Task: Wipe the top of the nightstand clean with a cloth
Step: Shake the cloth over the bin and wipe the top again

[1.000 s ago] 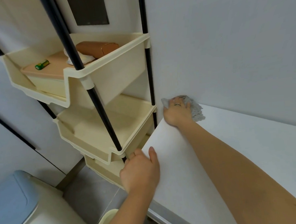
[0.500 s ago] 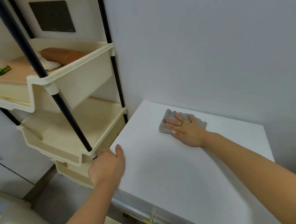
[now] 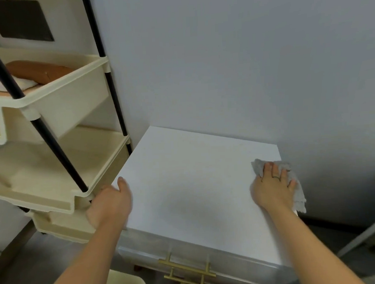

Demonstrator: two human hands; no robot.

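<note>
**Grey cloth reaches the nightstand's right edge**

Grey cloth (image 3: 292, 179) now lies at the right rim of the white nightstand (image 3: 191, 185), part of it hanging past the edge. The right hand (image 3: 271, 189) presses it flat, fingers (image 3: 273, 172) spread wide on top of the fabric, pinning rather than gripping it. Half a second ago the cloth was near the back middle, and a second ago at the back left corner, so the stroke has swept across the rear strip. The left hand (image 3: 109, 204) braces the left edge, fingers curled over the side, thumb on top. Ahead of the fingers lies wiped surface; the front half, nearer the brass handle (image 3: 186, 270), probably awaits a pass.
</note>
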